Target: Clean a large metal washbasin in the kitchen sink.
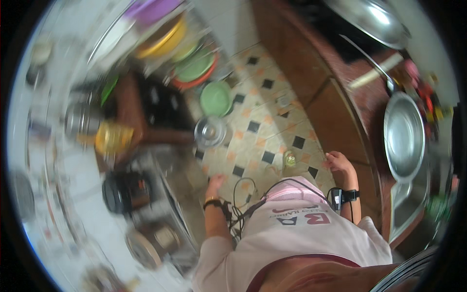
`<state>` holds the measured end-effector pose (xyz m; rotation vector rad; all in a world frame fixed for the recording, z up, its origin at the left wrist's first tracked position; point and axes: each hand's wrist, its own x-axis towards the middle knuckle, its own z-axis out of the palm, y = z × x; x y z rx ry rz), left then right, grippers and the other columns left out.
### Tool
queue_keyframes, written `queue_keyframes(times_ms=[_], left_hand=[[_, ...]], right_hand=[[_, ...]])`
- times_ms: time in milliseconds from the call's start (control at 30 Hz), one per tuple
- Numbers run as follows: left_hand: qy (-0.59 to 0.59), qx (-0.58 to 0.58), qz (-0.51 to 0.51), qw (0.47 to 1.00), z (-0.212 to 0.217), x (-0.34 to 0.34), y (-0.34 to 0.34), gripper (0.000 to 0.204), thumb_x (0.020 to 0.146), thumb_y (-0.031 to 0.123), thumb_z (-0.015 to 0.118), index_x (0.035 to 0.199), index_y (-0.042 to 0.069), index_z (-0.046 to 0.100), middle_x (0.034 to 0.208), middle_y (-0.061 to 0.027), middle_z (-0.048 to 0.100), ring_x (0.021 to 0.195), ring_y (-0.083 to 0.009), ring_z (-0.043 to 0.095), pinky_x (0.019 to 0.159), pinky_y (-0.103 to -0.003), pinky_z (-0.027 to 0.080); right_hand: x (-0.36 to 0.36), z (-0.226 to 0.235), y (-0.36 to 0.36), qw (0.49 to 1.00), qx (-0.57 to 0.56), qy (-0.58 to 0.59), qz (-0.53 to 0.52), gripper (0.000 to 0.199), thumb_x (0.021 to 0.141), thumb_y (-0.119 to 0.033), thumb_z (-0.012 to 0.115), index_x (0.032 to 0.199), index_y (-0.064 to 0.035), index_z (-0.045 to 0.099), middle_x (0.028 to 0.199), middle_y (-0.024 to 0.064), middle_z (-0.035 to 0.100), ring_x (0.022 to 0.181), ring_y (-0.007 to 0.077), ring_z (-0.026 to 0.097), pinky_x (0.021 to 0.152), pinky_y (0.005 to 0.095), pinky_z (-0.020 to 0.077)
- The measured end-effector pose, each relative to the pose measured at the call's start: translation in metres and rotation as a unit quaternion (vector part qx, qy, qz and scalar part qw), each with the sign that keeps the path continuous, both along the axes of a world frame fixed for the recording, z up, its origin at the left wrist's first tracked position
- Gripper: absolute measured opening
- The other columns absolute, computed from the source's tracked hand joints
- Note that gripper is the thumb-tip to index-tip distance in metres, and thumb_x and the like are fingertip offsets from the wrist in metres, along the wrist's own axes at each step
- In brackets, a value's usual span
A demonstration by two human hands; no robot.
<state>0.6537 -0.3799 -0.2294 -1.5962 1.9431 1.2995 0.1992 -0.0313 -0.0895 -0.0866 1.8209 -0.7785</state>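
Note:
My left hand [215, 185] hangs at my left side, smeared by motion, so its fingers cannot be made out; a dark strap circles the wrist. My right hand [340, 163] hangs beside the brown cabinet doors [318, 104], fingers loosely bent and apart, with nothing seen in it. A black band holds a small device [336, 198] at that wrist. Black cables [238, 214] run across my waist. Nearest my left hand are a metal pot with a lid [210, 131] and a grey surface [182, 177].
On the right counter [357, 90] stand a metal basin [404, 136], a ladle [367, 57] and a large wok lid [372, 19], with a sink [408, 207] nearer me. A rack holds colored basins [163, 39]. A green basin [216, 99] sits low beside the patterned tile floor [255, 114].

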Motion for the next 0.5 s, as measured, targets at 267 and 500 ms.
queue_keyframes(times_ms=[267,500], left_hand=[[-0.032,-0.055,0.169,0.984,0.039,0.035,0.134,0.035,0.081,0.037,0.051,0.083,0.005,0.063,0.081,-0.0168,0.062,0.082,-0.0312,0.059,0.073,-0.038,0.045],[-0.058,0.087,0.238,0.966,-0.043,0.139,0.228,0.028,0.082,0.029,0.054,0.082,0.001,0.058,0.076,-0.0096,0.061,0.067,-0.0212,0.057,0.057,-0.035,0.044]], right_hand=[[-0.052,-0.054,-0.09,0.966,0.054,-0.005,0.253,0.035,0.086,-0.038,0.05,0.095,-0.0042,0.055,0.077,0.0065,0.061,0.063,0.015,0.059,0.049,0.027,0.0453],[-0.034,-0.076,-0.204,0.935,0.016,-0.01,0.355,0.036,0.087,-0.035,0.047,0.099,-0.0021,0.054,0.08,0.0095,0.061,0.06,0.0156,0.059,0.043,0.028,0.0427]])
